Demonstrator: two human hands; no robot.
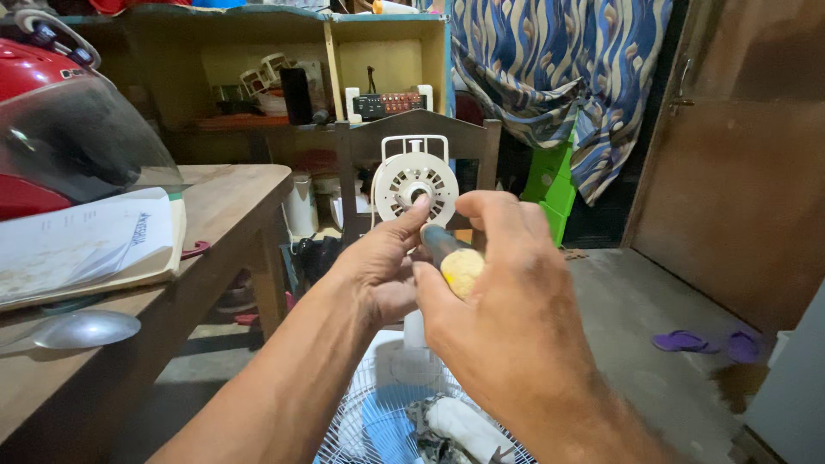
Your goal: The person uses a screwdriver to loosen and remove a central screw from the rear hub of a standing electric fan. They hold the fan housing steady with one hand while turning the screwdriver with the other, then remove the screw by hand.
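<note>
My right hand (507, 301) grips a screwdriver (454, 260) with a dark shaft end and a yellow handle cap, pointed away from me toward a white fan motor housing (414, 180). My left hand (382, 262) reaches up to the round housing, its fingertips touching the lower middle of it. The housing stands upright with slots around a central hole. Below my arms lies a white wire fan guard (378, 412) with blue blades showing through it.
A wooden table (232, 215) on the left carries a red helmet (60, 129), papers (86, 241) and a metal lid (82, 329). A wooden chair back (421, 129) stands behind the housing, before shelves. A patterned cloth (559, 60), brown door (748, 163) and purple sandals (687, 341) are at right.
</note>
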